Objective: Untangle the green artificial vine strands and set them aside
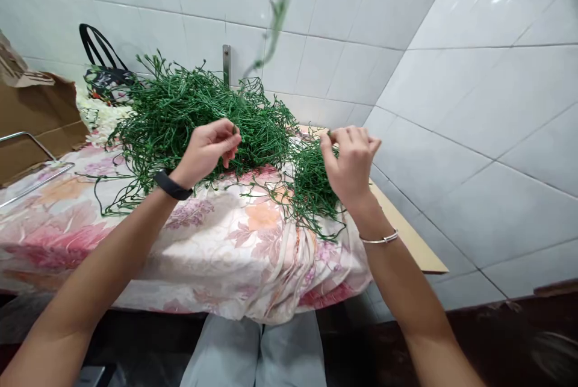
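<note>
My left hand [210,147] is closed in a pinch in front of a large heap of green artificial flower stems [180,104]. A dark green bit shows at its fingertips. Above it a single green stem [279,11] is blurred in the air; its lower end fades out over this hand. My right hand [350,158] has its fingers curled together above a smaller pile of green stems [311,179]. A tiny green speck shows by its thumb and forefinger, but what it holds is mostly hidden.
A floral cloth [217,254] covers the table. White artificial flowers [106,117], a cardboard box [45,116], a bent metal rod [36,185] and a black-handled bag [108,77] are at left. A board edge [406,236] juts out at right, beside tiled walls.
</note>
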The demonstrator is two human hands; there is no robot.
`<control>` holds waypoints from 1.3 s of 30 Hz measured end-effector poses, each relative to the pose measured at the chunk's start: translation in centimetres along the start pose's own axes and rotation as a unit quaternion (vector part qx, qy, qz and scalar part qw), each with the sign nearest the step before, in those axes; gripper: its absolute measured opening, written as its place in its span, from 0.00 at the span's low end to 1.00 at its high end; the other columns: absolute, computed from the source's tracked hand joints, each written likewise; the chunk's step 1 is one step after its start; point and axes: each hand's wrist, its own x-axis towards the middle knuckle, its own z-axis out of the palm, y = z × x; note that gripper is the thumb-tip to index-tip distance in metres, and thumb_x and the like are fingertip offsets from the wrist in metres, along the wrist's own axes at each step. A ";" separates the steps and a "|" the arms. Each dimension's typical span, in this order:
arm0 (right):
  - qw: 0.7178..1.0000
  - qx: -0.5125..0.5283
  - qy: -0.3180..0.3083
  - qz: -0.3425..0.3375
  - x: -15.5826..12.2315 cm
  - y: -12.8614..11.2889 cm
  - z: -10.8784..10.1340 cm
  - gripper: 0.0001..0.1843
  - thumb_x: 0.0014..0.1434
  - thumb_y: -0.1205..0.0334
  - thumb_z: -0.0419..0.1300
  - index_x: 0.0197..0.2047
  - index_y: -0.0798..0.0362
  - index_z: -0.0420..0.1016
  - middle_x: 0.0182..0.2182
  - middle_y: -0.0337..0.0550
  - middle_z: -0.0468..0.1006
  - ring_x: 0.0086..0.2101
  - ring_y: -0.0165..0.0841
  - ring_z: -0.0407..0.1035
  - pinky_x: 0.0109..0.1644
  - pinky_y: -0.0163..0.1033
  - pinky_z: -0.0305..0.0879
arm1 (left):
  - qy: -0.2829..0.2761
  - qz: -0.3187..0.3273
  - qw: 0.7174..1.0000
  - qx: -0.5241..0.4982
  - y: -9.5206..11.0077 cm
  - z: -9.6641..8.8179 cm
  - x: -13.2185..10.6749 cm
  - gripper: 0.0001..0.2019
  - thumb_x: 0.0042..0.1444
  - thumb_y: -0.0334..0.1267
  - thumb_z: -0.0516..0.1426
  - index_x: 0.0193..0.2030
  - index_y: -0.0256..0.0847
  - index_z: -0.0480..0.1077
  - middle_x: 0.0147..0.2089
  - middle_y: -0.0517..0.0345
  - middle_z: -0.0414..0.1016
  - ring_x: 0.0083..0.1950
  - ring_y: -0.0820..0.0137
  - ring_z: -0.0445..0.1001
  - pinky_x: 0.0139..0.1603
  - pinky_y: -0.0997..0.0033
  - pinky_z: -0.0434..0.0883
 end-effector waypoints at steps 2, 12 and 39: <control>1.000 -0.002 0.005 0.027 0.3 1.4 0.0 0.15 0.59 0.54 0.46 0.29 0.54 0.65 0.30 0.47 0.67 0.37 0.41 0.62 0.44 0.51 0.51 | -0.059 -0.038 0.997 0.008 0.0 1.0 -0.5 0.09 0.49 0.41 0.58 0.27 0.38 0.64 0.20 0.63 0.63 0.18 0.79 0.62 0.14 0.79 0.63; 0.997 -0.012 -0.060 0.048 -0.1 2.6 1.1 0.11 0.53 0.55 0.54 0.30 0.56 0.70 0.32 0.49 0.68 0.39 0.44 0.61 0.44 0.54 0.53 | -0.254 -0.059 0.959 0.109 -0.2 3.7 -2.6 0.12 0.55 0.41 0.51 0.25 0.38 0.59 0.22 0.65 0.55 0.21 0.80 0.59 0.20 0.81 0.59; 0.966 0.240 -0.037 0.090 6.7 8.5 -0.4 0.20 0.63 0.58 0.40 0.53 0.52 0.64 0.51 0.45 0.68 0.50 0.32 0.64 0.54 0.40 0.62 | 0.017 0.138 0.955 0.263 1.4 0.6 -21.1 0.11 0.50 0.30 0.52 0.35 0.54 0.69 0.25 0.61 0.73 0.28 0.64 0.73 0.27 0.64 0.73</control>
